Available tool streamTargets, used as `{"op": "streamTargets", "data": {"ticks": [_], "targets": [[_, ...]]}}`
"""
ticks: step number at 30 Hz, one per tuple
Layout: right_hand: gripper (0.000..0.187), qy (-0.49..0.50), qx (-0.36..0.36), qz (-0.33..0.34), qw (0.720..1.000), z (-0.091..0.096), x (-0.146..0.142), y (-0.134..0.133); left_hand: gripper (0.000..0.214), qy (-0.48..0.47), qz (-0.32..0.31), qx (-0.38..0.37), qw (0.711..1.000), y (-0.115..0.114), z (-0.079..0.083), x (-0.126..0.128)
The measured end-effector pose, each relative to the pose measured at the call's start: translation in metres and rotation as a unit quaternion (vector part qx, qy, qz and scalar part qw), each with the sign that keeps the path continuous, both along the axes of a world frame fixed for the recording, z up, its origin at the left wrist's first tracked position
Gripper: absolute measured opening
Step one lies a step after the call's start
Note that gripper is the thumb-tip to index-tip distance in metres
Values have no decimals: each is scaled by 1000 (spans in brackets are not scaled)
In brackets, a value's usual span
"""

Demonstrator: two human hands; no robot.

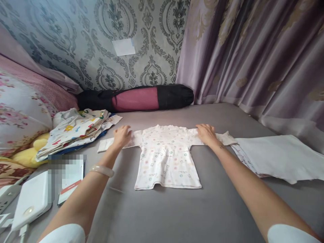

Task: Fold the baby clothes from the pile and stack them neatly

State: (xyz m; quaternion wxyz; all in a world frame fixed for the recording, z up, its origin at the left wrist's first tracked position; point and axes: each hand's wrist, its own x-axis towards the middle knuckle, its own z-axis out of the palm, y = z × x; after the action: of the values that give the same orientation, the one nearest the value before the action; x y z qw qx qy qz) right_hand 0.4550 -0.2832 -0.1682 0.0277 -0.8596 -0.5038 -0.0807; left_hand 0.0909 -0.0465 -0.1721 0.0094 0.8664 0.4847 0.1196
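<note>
Grey bedding is spread under a small white baby shirt with pale printed motifs, which is laid flat near the middle, neck toward the wall. The left hand is pressed flat, fingers loosely spread, on the shirt's left sleeve, and the right hand is laid flat on the right sleeve; nothing is gripped by either. Part of each sleeve is hidden under the palms, and the prints are too small to be read. A pixelated patch is set over a card at the lower left, beside a white box (partly cut off by the edge). A pile of white cloth with coloured prints is seen just left of the shirt, a folded plain white cloth just right of it. A black and pink rolled bag is laid along the wall. Open bedding is left in front of the shirt's hem.
</note>
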Motion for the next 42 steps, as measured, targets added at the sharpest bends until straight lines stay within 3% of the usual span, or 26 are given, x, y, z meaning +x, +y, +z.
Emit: {"op": "streamTargets", "data": {"ticks": [2,4,9,14,17,21,24,32,36,42], "targets": [[33,33,-13,3,999,-5,-10,16,33,11,-41,-41,998,-3,-6,22],[29,45,-22,-13,999,-12,-14,26,29,34,-41,-53,997,-4,-12,36],[30,29,11,-40,999,-27,-12,28,29,76,-42,-25,996,-4,-22,43],[31,0,96,-16,995,-18,-23,10,33,59,-7,58,997,-28,-7,34],[29,50,124,4,991,-3,-43,-17,31,40,23,50,998,-57,6,17],[34,212,28,3,977,9,-77,-64,32,50,48,-68,995,-100,12,-14],[38,267,-35,3,963,9,-100,-93,36,55,66,-159,983,-130,12,-30],[33,257,-98,-25,961,18,-137,-123,35,6,78,-196,977,-195,4,-41],[29,271,-103,-12,957,20,-140,-124,35,6,92,-198,976,-205,3,-39],[26,292,-103,-18,951,17,-121,-125,39,20,78,-199,977,-193,8,-48]]}}
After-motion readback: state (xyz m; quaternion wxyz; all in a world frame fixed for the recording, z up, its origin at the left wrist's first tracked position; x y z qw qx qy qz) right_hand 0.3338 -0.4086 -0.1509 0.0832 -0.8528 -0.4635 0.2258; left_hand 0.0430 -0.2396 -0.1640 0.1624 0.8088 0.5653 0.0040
